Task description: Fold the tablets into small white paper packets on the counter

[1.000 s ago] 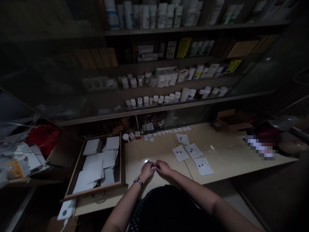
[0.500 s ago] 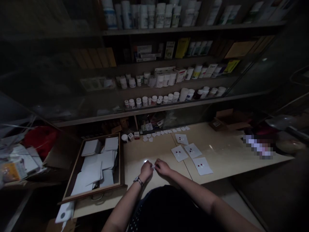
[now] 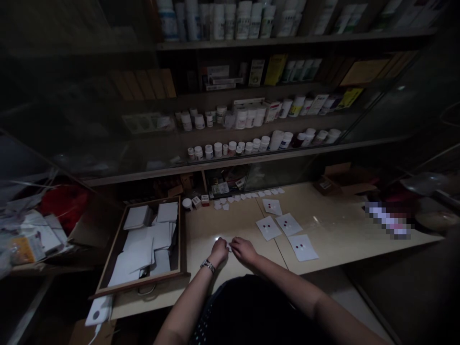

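Both hands meet in front of the torso, fingertips close together. The left hand (image 3: pixel 220 250) has its back turned up and its fingers curled, thumb side toward the other hand. The right hand (image 3: pixel 243 250) also shows its back, its fingers bent down and pointing inward to the left. Both sets of fingertips are drawn into a small pinch. The left forearm (image 3: pixel 190 297) is bare and slants up from the bottom edge to the wrist. The right forearm (image 3: pixel 283 280), bare too, comes in from the lower right at a flatter slant, wrist nearly straight.
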